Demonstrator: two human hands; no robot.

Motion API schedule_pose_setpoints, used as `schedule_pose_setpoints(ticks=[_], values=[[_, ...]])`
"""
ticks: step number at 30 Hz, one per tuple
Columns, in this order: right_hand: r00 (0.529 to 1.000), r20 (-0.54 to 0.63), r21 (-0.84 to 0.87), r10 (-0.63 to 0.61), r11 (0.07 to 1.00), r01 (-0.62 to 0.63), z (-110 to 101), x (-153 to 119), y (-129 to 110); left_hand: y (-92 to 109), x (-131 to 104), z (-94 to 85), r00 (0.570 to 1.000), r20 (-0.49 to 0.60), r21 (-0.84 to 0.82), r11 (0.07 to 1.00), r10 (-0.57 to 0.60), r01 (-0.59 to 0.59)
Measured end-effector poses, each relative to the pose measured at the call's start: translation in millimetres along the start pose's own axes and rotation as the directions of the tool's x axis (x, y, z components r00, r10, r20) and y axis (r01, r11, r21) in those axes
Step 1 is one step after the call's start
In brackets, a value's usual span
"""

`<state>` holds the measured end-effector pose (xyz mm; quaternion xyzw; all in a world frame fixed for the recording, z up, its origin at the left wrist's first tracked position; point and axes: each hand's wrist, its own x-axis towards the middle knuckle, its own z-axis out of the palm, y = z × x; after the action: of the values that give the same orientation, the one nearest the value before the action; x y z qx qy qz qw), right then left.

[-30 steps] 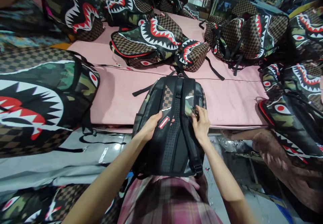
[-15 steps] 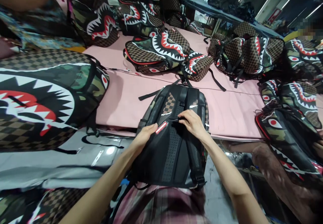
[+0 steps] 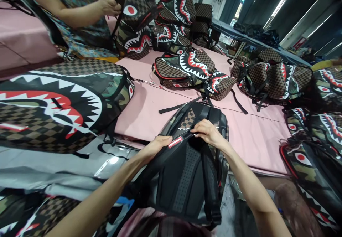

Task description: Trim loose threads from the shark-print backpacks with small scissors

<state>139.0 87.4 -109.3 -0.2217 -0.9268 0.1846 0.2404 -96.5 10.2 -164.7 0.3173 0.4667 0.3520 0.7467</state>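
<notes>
A black backpack [image 3: 184,173] leans against the table edge with its padded back panel facing me. My left hand [image 3: 159,145] is closed round the left shoulder strap, thumb beside a red label [image 3: 175,142] with white lettering. With pinched fingers, my right hand [image 3: 207,132] holds a thin black strap that runs across from near that label. The strap's end is hidden in the fingers. Below my right hand hangs the other shoulder strap [image 3: 211,190]. A checkered brown patch [image 3: 187,119] shows at the top of the back panel.
A large shark-mouth backpack [image 3: 53,105] lies at left on the pink-covered table [image 3: 144,105]. More patterned bags [image 3: 187,69] stand ahead, and others [image 3: 301,158] crowd the right. At far left, another person's hands [image 3: 109,3] are at a bag.
The shoulder strap in my left hand has lifted and shifted right, away from the panel. My right hand still pinches the thin strap. The view has turned left, showing more of the other person.
</notes>
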Motion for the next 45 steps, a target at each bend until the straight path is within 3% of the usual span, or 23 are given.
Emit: schedule_pose_setpoints(ticks=[14,25,36,45], values=[[1.000,-0.026,0.128,-0.010,0.992,0.013,9.3,10.8,0.6,3.1,3.2,-5.5,0.993,0.112,-0.126,0.991,-0.023,0.037],[0.999,-0.029,0.124,-0.026,0.992,0.030,13.2,10.7,0.9,13.3,-5.0,4.3,0.985,0.165,-0.197,0.977,-0.048,0.081],[1.000,-0.023,0.084,-0.010,0.996,0.012,6.7,7.7,0.9,14.7,-4.7,6.2,0.989,0.145,-0.207,0.976,-0.038,0.068],[1.000,-0.014,0.096,-0.028,0.995,0.029,13.4,6.5,-0.2,18.0,-7.5,9.7,0.989,0.146,-0.145,0.988,-0.037,0.058]])
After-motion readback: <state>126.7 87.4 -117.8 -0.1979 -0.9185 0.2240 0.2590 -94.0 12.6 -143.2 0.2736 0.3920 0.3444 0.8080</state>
